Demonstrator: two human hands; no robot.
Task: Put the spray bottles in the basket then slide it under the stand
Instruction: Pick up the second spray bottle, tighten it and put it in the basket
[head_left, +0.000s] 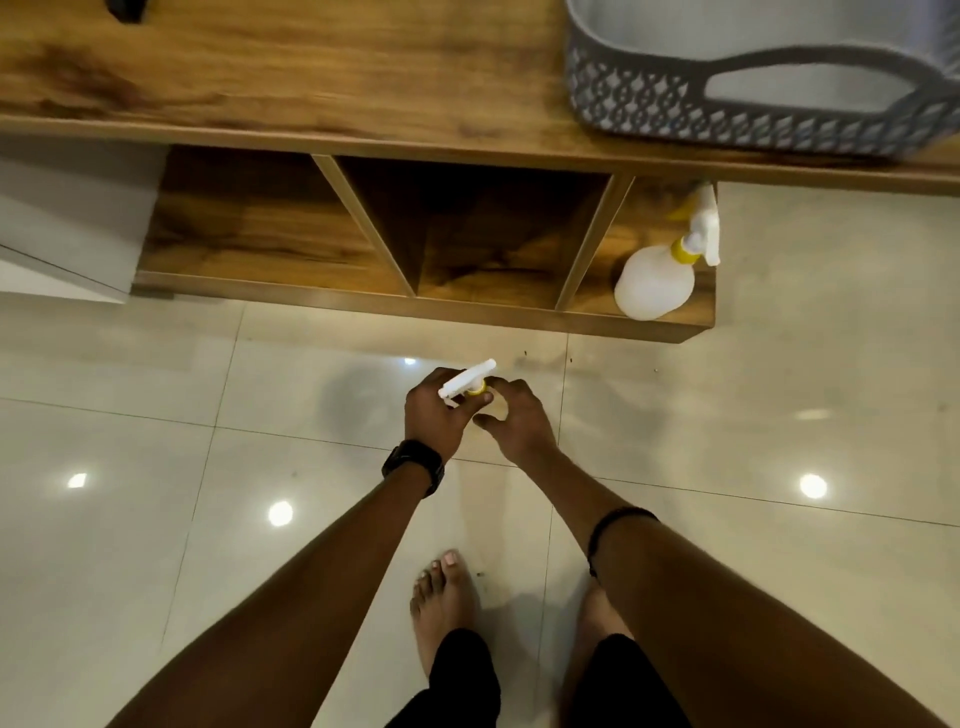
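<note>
spray bottle gripped by left hand and right hand | basket seen at 1 o'clock on stand

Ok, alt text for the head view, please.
Both hands, left hand and right hand, hold a spray bottle low over the tiled floor. A second spray bottle stands in the wooden stand's right compartment; a grey basket sits on top.

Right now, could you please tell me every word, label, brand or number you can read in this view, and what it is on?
None can be read.
Spray bottle on the stand's shelf: plain white, no label showing.
Spray bottle in both hands: no print visible.
Basket: pattern only.
Wristwatch: face dark.
</note>
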